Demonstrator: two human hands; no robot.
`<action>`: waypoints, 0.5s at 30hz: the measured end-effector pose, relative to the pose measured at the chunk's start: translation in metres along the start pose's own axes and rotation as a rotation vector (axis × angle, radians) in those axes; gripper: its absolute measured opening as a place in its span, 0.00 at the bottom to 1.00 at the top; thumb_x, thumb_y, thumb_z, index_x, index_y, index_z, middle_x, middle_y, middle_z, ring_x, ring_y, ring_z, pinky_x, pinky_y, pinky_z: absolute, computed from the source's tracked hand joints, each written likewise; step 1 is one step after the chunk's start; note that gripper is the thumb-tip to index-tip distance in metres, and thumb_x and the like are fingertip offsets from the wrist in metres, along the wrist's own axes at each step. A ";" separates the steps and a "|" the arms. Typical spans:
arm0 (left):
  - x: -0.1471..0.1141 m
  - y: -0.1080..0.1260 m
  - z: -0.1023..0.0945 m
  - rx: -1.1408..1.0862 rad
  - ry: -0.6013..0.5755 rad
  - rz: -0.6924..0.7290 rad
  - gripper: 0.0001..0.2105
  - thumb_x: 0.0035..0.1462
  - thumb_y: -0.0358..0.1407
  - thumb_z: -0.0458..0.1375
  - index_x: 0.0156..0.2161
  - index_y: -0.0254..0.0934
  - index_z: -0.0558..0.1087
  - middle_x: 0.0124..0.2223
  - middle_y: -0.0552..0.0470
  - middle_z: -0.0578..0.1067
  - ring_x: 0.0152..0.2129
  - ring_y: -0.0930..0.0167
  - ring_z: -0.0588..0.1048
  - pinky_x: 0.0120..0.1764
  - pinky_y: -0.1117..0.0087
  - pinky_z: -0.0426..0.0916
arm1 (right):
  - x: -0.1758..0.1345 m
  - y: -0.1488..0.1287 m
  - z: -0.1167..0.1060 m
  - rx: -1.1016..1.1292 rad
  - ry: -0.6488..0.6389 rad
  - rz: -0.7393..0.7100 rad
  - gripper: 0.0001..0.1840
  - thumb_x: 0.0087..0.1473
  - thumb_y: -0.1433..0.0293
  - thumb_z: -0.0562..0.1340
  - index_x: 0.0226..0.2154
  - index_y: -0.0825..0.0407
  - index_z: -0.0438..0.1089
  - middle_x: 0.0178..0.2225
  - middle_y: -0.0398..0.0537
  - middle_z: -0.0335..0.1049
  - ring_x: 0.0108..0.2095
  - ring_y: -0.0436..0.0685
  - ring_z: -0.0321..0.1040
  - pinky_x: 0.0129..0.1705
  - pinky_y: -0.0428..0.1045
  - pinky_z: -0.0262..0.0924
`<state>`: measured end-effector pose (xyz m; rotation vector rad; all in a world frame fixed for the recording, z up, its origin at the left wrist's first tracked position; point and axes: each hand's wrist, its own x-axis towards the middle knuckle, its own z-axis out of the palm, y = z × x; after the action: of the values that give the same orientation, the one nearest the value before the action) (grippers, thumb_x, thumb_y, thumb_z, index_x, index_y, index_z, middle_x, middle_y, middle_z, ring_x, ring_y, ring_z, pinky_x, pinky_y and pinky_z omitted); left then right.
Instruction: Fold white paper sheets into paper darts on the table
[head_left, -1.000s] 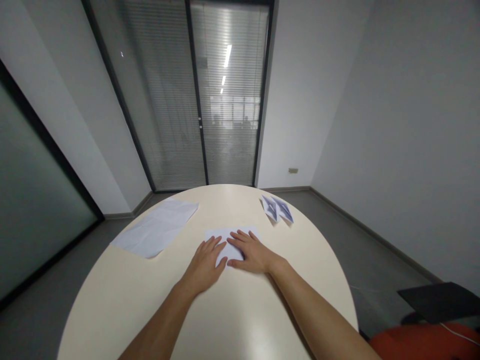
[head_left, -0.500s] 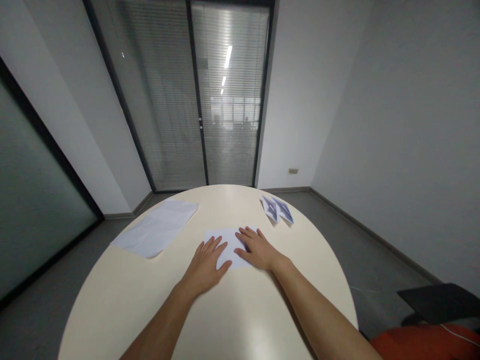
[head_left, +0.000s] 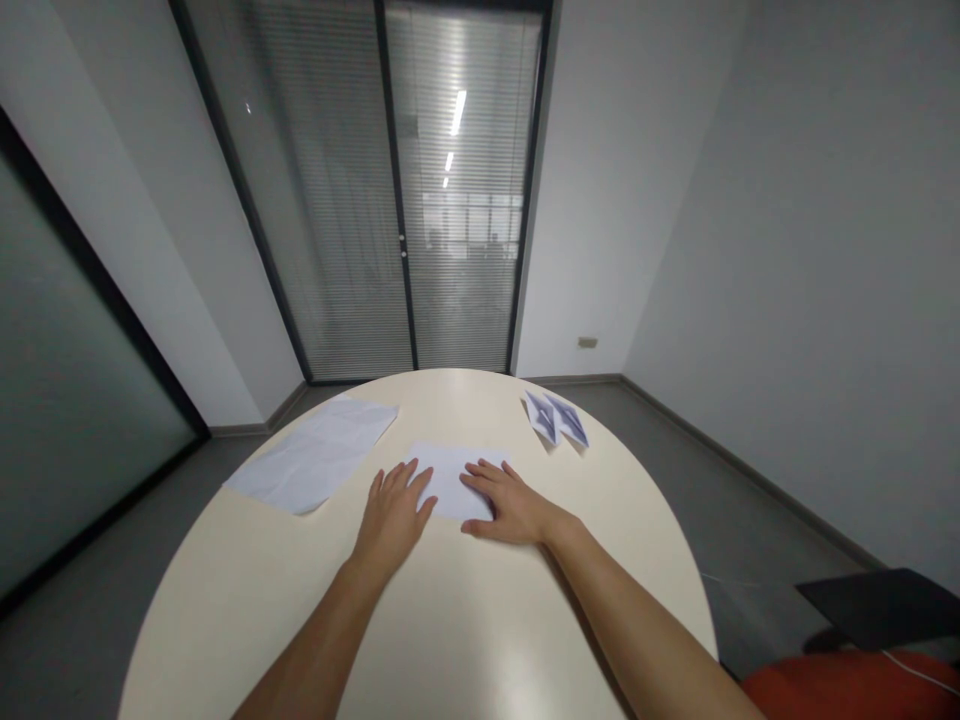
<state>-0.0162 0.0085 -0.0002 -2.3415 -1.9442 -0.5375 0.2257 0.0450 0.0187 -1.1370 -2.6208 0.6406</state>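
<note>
A white sheet of paper lies flat on the round cream table in front of me. My left hand rests at its left edge, fingers stretched out and apart. Over its right part lies my right hand, palm down with the fingers spread. Both hands touch the paper without gripping it, and they cover its two sides and near corners.
A larger creased white sheet lies at the table's left. Two folded paper pieces with dark shading stand at the far right. Beyond the right edge are a black panel and a red seat.
The sheet has slid slightly away from me. My left hand has moved left to its edge, and my right hand has shifted a little left, so more paper shows between them.
</note>
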 end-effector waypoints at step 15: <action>-0.001 0.003 0.000 -0.216 -0.091 0.203 0.15 0.66 0.42 0.57 0.54 0.46 0.78 0.61 0.49 0.75 0.59 0.63 0.71 0.64 0.57 0.62 | 0.004 0.000 0.002 0.000 -0.005 -0.012 0.48 0.56 0.44 0.63 0.70 0.51 0.54 0.72 0.61 0.45 0.73 0.71 0.39 0.71 0.70 0.32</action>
<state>-0.0134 0.0071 0.0003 -2.7006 -1.7309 -0.6657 0.2228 0.0472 0.0169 -1.1197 -2.6302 0.6419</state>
